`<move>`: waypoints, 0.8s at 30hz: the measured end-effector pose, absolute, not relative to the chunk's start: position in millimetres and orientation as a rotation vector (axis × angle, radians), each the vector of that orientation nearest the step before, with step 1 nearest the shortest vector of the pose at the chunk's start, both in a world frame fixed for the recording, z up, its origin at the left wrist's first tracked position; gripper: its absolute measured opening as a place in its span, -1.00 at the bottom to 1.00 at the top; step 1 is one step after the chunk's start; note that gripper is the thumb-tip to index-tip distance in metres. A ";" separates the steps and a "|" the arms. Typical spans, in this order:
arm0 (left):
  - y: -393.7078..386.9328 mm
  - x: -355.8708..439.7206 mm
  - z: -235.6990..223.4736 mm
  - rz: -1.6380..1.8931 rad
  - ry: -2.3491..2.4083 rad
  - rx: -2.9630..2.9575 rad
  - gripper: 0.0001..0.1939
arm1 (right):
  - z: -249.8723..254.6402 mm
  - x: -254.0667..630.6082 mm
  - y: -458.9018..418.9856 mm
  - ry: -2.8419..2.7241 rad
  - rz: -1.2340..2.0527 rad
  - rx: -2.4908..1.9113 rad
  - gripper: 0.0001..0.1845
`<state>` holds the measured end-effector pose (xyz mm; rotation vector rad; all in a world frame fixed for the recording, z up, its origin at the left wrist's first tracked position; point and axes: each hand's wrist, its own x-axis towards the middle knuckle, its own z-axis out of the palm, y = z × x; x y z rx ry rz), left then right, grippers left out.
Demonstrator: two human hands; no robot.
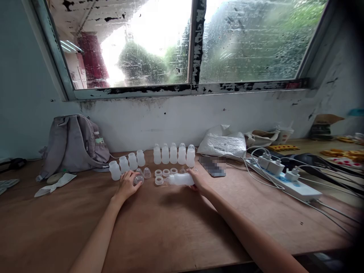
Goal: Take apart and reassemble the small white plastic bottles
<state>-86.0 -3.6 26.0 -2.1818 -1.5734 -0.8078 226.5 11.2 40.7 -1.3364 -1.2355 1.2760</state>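
My right hand (199, 181) is closed round the base of a white plastic bottle (179, 179), held lying sideways just above the wooden table (170, 223). My left hand (127, 184) rests on the table with its fingers curled on a small clear cap (138, 179). Another clear cap (147, 173) stands just right of it. Several white rings (165, 173) lie between my hands. Behind them stand a row of assembled white bottles (173, 153) and, further left, a slanting row of shorter bottles without tops (127, 163).
A grey backpack (74, 146) leans against the wall at the left, a white cloth (55, 185) before it. A white plastic bag (222, 142) lies at the back right. A power strip (287, 178) with plugs and cables crosses the right side.
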 end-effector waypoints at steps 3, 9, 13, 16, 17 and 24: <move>-4.4 -84.1 26.5 -0.827 -1.578 -2.184 -0.69 | 41.1 227.7 13.0 -1.228 1.269 -1.368 -0.71; -5.6 -79.2 27.5 -0.809 -1.577 -2.227 -0.75 | 32.3 227.2 17.3 -1.271 1.263 -1.362 -0.72; -6.8 -76.8 25.4 -0.757 -1.551 -2.235 -0.73 | 30.8 226.4 16.8 -1.316 1.279 -1.378 -0.72; -7.2 -74.9 25.0 -0.788 -1.555 -2.187 -0.66 | 32.5 226.0 15.4 -1.305 1.277 -1.368 -0.72; -8.0 -73.2 26.0 -0.818 -1.555 -2.166 -0.64 | 33.2 225.8 14.8 -1.301 1.277 -1.365 -0.72; -33.3 -33.6 42.1 -1.058 -1.367 -2.439 -0.58 | 36.6 217.3 5.1 -1.322 1.284 -1.295 -0.70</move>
